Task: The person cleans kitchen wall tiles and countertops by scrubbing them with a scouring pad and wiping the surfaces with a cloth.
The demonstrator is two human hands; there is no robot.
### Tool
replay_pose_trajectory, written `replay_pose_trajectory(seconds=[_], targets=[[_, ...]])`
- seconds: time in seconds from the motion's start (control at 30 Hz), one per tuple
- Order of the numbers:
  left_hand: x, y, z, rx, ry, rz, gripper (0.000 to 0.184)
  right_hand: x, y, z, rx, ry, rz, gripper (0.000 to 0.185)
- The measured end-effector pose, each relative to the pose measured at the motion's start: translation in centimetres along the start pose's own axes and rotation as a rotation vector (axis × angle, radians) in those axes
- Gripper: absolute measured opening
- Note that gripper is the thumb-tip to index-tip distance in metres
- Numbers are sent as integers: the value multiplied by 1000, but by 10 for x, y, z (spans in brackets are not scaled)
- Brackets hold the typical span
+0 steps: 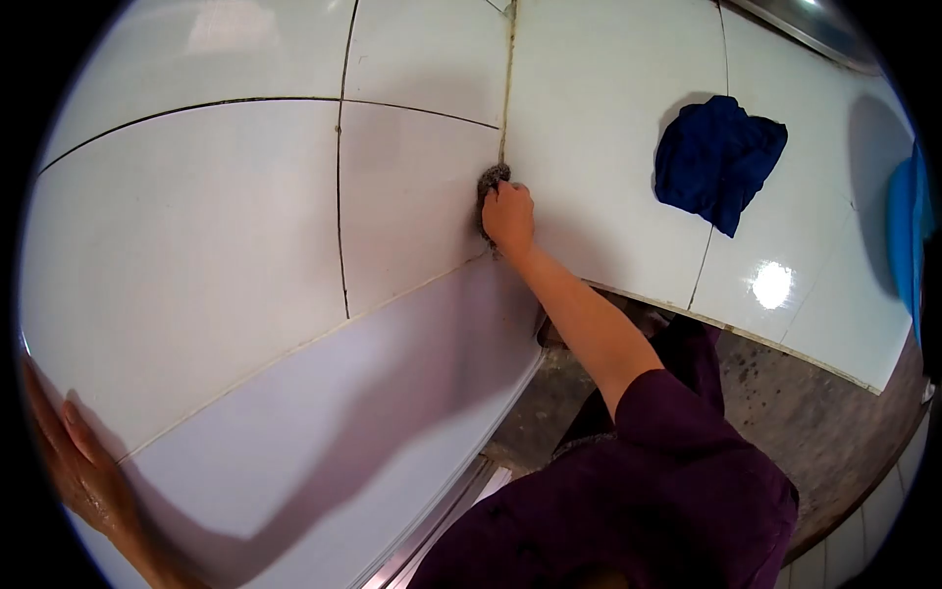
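Note:
My right hand [510,218] is closed around a dark, wiry scouring pad [494,177]. It presses the pad against the seam [506,108] where two white-tiled surfaces meet. At the far left edge of the view, my left hand [83,466] has its fingers stretched out and lies against the tiled surface [196,255]; part of it is cut off by the dark rim of the view. A crumpled dark blue cloth [721,162] lies on the tiled counter [608,118], to the right of my right hand and apart from it.
A bright blue plastic item [903,236] stands at the counter's right side. Part of a shiny metal rim [814,34] shows at the top right. Below the counter's front edge [785,346] is a brown, stained floor [785,432]. A smooth pale panel [324,422] borders the left tiles.

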State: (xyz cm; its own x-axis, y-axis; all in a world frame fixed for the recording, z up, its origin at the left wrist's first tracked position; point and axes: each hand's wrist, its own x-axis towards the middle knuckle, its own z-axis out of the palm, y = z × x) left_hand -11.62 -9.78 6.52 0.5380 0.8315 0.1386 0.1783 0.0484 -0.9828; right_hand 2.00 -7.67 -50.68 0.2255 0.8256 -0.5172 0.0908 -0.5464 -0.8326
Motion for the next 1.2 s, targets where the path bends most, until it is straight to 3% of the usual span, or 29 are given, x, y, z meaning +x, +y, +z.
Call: replay_pose_trajectory(seconds=[0.1,0.2,0.3,0.37,0.47,0.53,0.57,0.63,0.67,0.73,0.8,0.87,0.93,1.03,1.2], targets=[[-2,0,3,22,26,13,59,-41,20,8,-201,-88,-67,26],[-3,3,3,29,41,29,57,-64,22,11,-96,-47,-29,24],[-3,9,0,-3,30,3,55,-6,3,1,-116,88,-105,23],[-2,20,-7,-41,13,-47,55,59,-23,-18,-256,-9,-36,25],[-4,20,-6,-70,7,-71,54,116,-61,-46,-273,174,-80,25],[-8,16,-5,-92,-40,-103,54,128,-71,-61,-269,68,-51,25],[-9,16,-5,-100,-62,-110,54,126,-69,-64,-271,-36,-15,25],[-6,27,-13,-2,-14,-85,55,88,-40,-50,-321,-122,-146,24],[-4,33,-18,30,4,-84,55,58,-14,-30,-335,-28,-206,23],[3,38,-27,-44,-10,-89,56,-14,4,-25,-303,-155,-179,20],[5,30,-22,-41,12,-41,56,-47,19,-5,-234,-112,-156,19],[3,19,-14,-14,37,7,57,-53,17,-1,-181,-100,-54,19],[2,13,-10,77,67,69,57,-14,10,0,-185,106,-187,19],[1,23,-14,-53,25,-16,57,43,-33,-30,-208,30,-80,19],[-3,23,-10,-79,9,-49,56,-14,-2,-7,-202,87,-224,20]])
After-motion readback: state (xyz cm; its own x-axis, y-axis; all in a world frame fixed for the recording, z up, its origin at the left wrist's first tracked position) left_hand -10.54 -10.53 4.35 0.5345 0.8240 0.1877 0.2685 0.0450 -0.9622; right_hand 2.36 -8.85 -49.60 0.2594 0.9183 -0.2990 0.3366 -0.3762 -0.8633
